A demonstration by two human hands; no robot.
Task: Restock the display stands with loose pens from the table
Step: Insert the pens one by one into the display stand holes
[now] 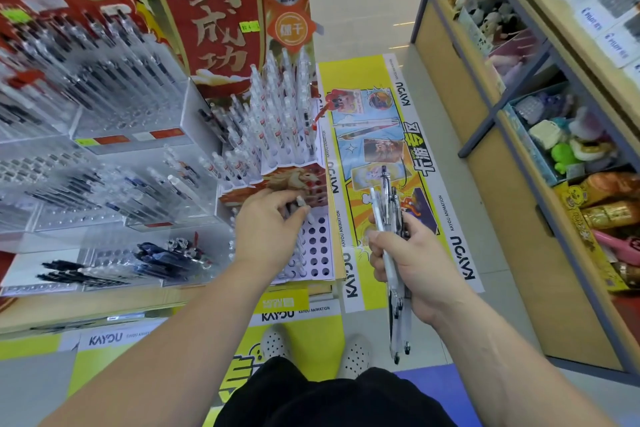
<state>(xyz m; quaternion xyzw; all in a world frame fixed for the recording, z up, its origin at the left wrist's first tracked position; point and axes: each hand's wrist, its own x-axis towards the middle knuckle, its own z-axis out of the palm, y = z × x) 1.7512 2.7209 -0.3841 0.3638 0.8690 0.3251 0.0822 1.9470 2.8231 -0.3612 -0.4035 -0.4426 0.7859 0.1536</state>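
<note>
My left hand (268, 225) pinches a white-capped pen (302, 204) over the white perforated stand (318, 250), whose front holes stand empty. Behind it, a red and white tiered stand (280, 121) is packed with upright clear pens. My right hand (403, 256) grips a bundle of several clear pens (389, 218) out over the aisle; their tips point up and their ends hang below my fist.
Clear acrylic racks (104, 135) with dark pens fill the table's left side, and loose dark pens (166, 256) lie near the front. A tall red sign (207, 10) rises behind. Shelves of toys (571, 142) line the right of the aisle floor (374, 17).
</note>
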